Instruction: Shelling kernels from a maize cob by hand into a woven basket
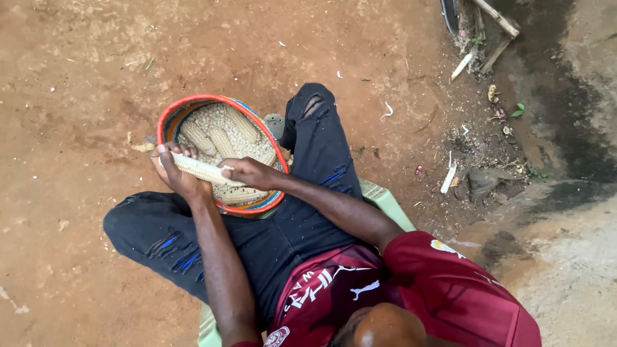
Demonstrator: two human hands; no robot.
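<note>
Item one, the ground (pixel 71 77): bare reddish earth, scattered with small husk scraps, running out to the left of you. Item two, your left hand (pixel 177 175): it comes up on the left of the picture, fingers (pixel 168 154) curled closed around the outer end of a pale maize cob (pixel 200 170), palm underneath it. Item three, the cob itself: it lies with its long axis running left to right and sloping slightly down toward the right, spanning the gap between both hands, directly above the near rim of the basket. Item four, your right hand (pixel 252 173): it meets the cob's other end from the right, fingers bent down over it and pressing on the kernels; how tightly they close under the cob you cannot tell. Neither hand is nearer; both have hold of it. Item five, the woven basket (pixel 168 119), red rimmed, set between your knees just beyond the hands, holding loose kernels and several more cobs (pixel 222 138). Item six, a green stool (pixel 385 199) beneath you. Item seven, far right: sticks and debris (pixel 488 38) beside dark damp ground.
</note>
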